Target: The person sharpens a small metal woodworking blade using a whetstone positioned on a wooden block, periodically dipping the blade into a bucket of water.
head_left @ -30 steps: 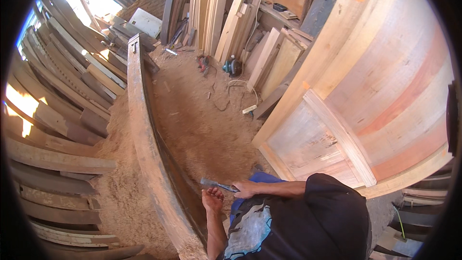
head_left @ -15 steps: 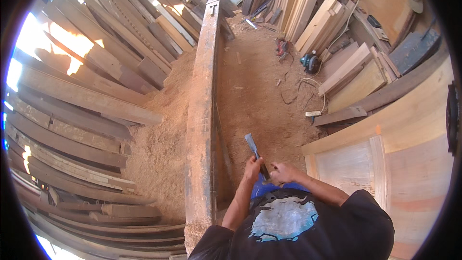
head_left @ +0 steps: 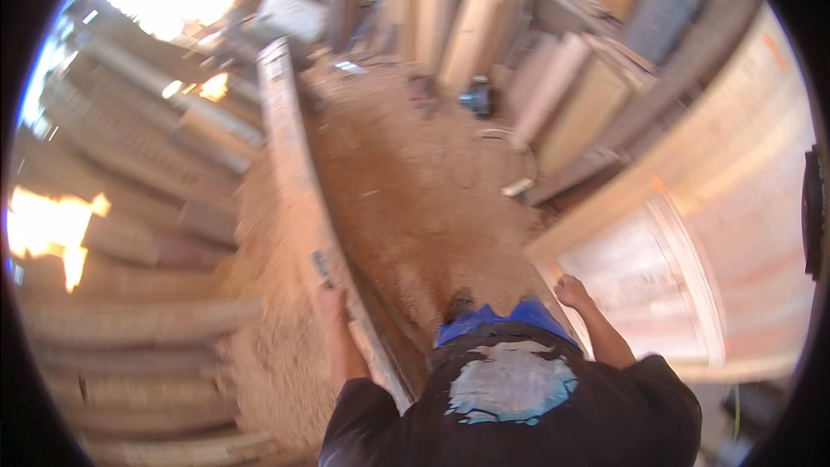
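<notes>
My left hand point(head_left: 330, 303) is closed around a chisel point(head_left: 321, 261), its flat metal blade pointing away from me. Hand and chisel show over the long wooden beam point(head_left: 290, 151), which runs from beside me to the far end; whether they touch it I cannot tell. Out to the right, my right hand point(head_left: 571, 291) is curled into a fist in front of the pale wooden panel point(head_left: 622, 264). Whatever it may hold is hidden. Motion smears the picture, the left hand most of all.
Sawdust covers the floor point(head_left: 406, 182). Stacked boards point(head_left: 138, 233) fill the left side, and more planks point(head_left: 471, 17) lean at the back. A green circular power tool point(head_left: 476, 97) lies near them, with a cord and a white power strip point(head_left: 519, 187) closer to me.
My hands have moved apart: the left carried the chisel left over the beam, the right went out toward the panel. The whole view has turned and shifted.
</notes>
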`<state>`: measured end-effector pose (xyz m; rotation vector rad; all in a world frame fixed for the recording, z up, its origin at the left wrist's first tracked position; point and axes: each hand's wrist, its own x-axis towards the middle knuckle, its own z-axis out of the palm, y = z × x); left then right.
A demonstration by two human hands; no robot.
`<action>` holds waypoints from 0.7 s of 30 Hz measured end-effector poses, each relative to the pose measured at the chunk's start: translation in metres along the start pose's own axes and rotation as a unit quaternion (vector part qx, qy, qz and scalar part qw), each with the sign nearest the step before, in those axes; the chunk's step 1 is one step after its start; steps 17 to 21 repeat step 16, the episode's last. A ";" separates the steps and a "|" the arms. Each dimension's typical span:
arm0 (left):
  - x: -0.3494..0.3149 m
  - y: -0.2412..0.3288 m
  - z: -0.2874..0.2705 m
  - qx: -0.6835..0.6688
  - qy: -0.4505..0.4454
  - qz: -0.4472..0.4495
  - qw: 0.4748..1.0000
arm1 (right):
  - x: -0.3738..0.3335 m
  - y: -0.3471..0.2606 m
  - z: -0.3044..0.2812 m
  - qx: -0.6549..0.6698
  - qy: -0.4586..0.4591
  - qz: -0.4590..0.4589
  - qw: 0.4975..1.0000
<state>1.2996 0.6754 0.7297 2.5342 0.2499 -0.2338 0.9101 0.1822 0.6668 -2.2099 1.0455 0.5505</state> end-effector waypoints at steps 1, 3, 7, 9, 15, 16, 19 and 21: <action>0.010 -0.013 -0.004 -0.059 -0.013 -0.003 0.998 | -0.008 0.008 0.019 0.041 0.036 0.033 0.998; 0.030 -0.030 0.004 -0.010 0.032 0.019 0.999 | -0.005 0.057 0.069 -0.027 0.092 -0.037 0.995; 0.064 -0.067 0.044 -0.042 -0.089 0.026 0.995 | -0.010 0.114 0.147 -0.084 0.146 -0.025 0.985; 0.094 -0.120 0.039 0.077 -0.005 0.172 0.982 | -0.015 0.066 0.166 -0.045 0.177 0.002 0.983; 0.125 -0.142 0.067 0.565 -0.034 0.366 0.739 | -0.090 0.058 0.227 -0.145 0.070 -0.008 0.987; 0.146 -0.136 0.058 0.572 -0.021 0.370 0.732 | -0.092 0.035 0.227 -0.150 0.073 -0.003 0.986; 0.146 -0.136 0.058 0.572 -0.021 0.370 0.732 | -0.092 0.035 0.227 -0.150 0.073 -0.003 0.986; 0.146 -0.136 0.058 0.572 -0.021 0.370 0.732 | -0.092 0.035 0.227 -0.150 0.073 -0.003 0.986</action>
